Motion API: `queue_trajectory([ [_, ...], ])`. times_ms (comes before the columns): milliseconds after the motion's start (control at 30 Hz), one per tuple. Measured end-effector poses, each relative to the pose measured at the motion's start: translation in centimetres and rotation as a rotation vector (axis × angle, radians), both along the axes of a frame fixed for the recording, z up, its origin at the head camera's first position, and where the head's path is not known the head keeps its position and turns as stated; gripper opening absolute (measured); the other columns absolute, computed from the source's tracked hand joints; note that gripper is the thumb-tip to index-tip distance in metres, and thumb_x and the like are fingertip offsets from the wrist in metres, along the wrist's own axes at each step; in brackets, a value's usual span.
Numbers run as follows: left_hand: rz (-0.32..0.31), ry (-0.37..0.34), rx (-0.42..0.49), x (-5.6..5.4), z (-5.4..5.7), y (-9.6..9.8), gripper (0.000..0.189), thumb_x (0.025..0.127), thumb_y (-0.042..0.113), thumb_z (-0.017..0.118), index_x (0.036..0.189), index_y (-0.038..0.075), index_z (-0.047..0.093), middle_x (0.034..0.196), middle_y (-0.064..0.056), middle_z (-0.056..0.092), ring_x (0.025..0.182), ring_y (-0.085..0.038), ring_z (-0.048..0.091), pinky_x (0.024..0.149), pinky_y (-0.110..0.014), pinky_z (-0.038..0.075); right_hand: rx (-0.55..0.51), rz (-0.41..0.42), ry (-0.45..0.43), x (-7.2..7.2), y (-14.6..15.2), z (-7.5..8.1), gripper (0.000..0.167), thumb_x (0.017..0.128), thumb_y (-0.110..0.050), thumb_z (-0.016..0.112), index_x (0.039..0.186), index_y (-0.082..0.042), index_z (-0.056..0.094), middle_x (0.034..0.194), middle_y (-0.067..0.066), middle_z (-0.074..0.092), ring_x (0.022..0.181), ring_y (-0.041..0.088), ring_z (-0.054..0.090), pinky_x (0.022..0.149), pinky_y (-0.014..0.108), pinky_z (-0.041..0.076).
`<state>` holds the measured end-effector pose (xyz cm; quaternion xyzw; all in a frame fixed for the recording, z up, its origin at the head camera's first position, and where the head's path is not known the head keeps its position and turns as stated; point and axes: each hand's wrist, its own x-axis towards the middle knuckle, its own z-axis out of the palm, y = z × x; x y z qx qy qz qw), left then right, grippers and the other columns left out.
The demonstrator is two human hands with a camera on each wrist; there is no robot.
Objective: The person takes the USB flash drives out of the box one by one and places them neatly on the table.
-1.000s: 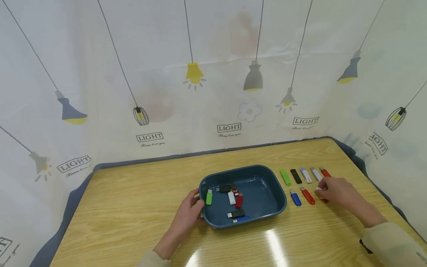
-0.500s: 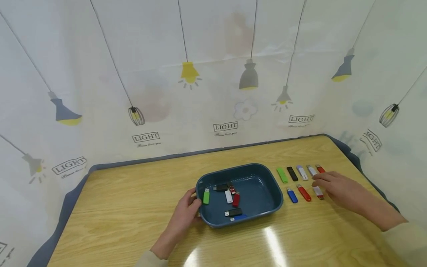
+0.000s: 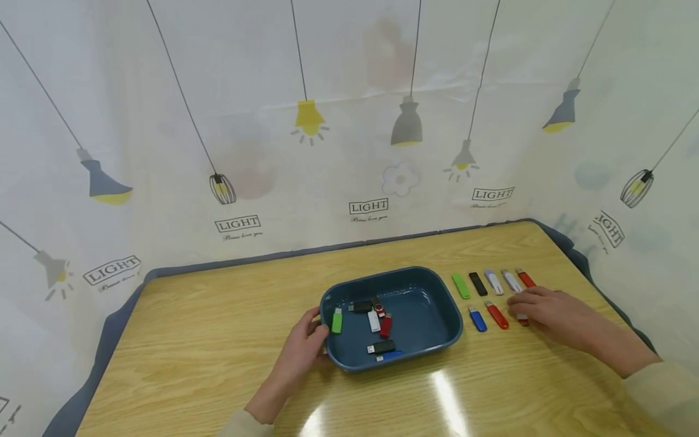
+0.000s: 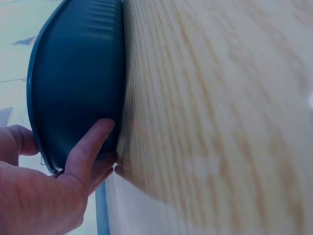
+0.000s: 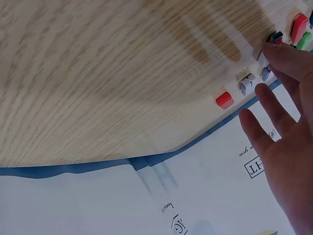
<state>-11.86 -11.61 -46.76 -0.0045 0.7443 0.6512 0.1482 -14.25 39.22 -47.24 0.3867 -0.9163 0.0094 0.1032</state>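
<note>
A dark blue plastic basin (image 3: pixel 428 318) stands on the table with several USB sticks inside, among them a green USB stick (image 3: pixel 337 321) and a white one (image 3: pixel 374 321). My left hand (image 3: pixel 302 345) grips the basin's left end, thumb at the rim and fingers against the outer wall (image 4: pixel 78 88). At the right, my right hand (image 3: pixel 551 312) is low over a white USB stick with a red end (image 3: pixel 522 320), partly hidden under the fingers. In the right wrist view, thumb and forefinger pinch that stick (image 5: pixel 276 37) while the other fingers spread loosely.
Right of the basin, USB sticks lie in two rows. At the back are a green one (image 3: pixel 461 286), a black one (image 3: pixel 477 283), two whitish ones and a red one (image 3: pixel 526 278). In front are a blue one (image 3: pixel 477 319) and a red one (image 3: pixel 497 315). Printed cloth encloses the table.
The right hand set the white USB stick down beside the front red one, loosened its fingers, then lowered them onto it again. The left hand stayed on the basin; the view shifted slightly.
</note>
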Motion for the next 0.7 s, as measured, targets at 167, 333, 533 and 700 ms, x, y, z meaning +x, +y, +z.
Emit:
queue_trajectory([
  [167,0.001,0.0,0.001,0.0,0.0,0.0,0.057,0.104,0.014,0.045,0.157,-0.004,0.034,0.153,-0.035,0.042,0.123,-0.044,0.059,0.085,-0.051,0.061,-0.016,-0.006,0.03,0.1,0.1,-0.1,0.032,0.075,-0.008,0.089,0.101,-0.019,0.075,0.105,0.002,0.07,0.093,0.026,0.066,0.063,0.042,0.057],
  [333,0.004,0.0,0.004,-0.1,-0.1,0.0,0.057,0.104,0.015,0.046,0.157,-0.004,0.034,0.153,-0.034,0.042,0.124,-0.044,0.059,0.085,-0.051,0.061,-0.017,-0.11,-0.05,0.4,-0.3,0.2,0.017,0.083,-0.015,0.085,0.095,-0.021,0.073,0.09,-0.01,0.062,0.077,0.013,0.059,0.061,0.035,0.053],
  [533,-0.006,0.001,0.016,0.0,-0.1,0.0,0.058,0.104,0.015,0.045,0.157,-0.004,0.032,0.154,-0.034,0.041,0.125,-0.044,0.058,0.086,-0.051,0.061,-0.061,-0.35,-0.243,0.6,-1.6,0.5,0.009,0.093,-0.022,0.076,0.091,-0.014,0.073,0.08,-0.011,0.061,0.068,0.008,0.054,0.059,0.035,0.049],
  [700,-0.008,-0.001,0.025,0.0,0.0,0.0,0.058,0.104,0.015,0.045,0.157,-0.005,0.032,0.153,-0.034,0.041,0.124,-0.043,0.059,0.086,-0.051,0.061,-0.173,-0.509,-0.325,0.7,-2.8,0.7,0.017,0.095,-0.022,0.073,0.084,-0.009,0.072,0.069,-0.008,0.06,0.06,0.01,0.047,0.055,0.032,0.041],
])
